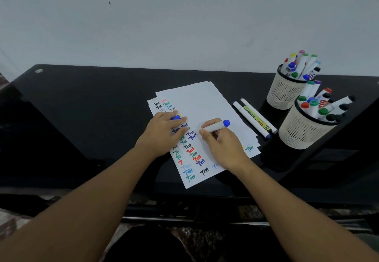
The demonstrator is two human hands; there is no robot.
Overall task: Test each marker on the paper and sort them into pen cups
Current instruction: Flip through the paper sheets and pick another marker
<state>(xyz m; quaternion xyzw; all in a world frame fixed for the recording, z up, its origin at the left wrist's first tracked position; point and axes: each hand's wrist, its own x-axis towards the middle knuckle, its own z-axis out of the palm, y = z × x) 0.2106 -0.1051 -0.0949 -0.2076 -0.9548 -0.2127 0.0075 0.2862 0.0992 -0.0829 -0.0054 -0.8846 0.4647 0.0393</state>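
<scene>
The left hand (164, 130) steadies the paper (207, 105) while pinching a blue cap (175, 117), as the right hand (220, 140) grips the marker (215, 126) to write.

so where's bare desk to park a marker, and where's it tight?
Free: the dark desk left of the paper stack, out to the left edge, and the strip between the paper's top and the wall. Crowded: right side, where two loose markers lie between the paper and the two pen cups.
</scene>
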